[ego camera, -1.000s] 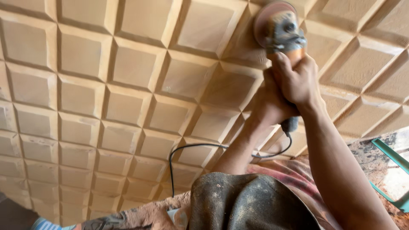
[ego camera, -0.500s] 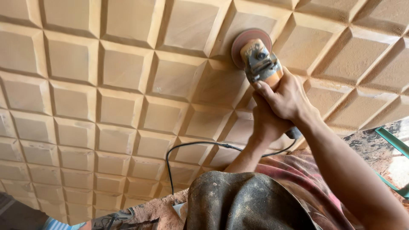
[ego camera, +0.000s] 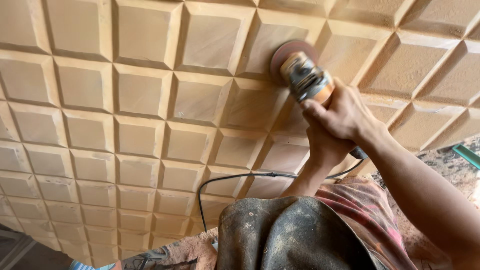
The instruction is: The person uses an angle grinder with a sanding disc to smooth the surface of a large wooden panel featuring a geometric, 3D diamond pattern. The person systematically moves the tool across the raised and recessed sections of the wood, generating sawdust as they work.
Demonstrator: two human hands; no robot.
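Carved stone panel [ego camera: 140, 95] of raised squares fills the view; near its upper right, both hands clamp an angle grinder [ego camera: 305, 75], right hand [ego camera: 342, 115] over left hand [ego camera: 325, 145]. Heavy-looking, rigid tool, best gripped along its body.

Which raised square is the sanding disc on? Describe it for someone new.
Start from the big carved stone panel of raised squares. Follow the hands up the grinder to its reddish disc. It meets the square directly above the tool, the only one partly covered.
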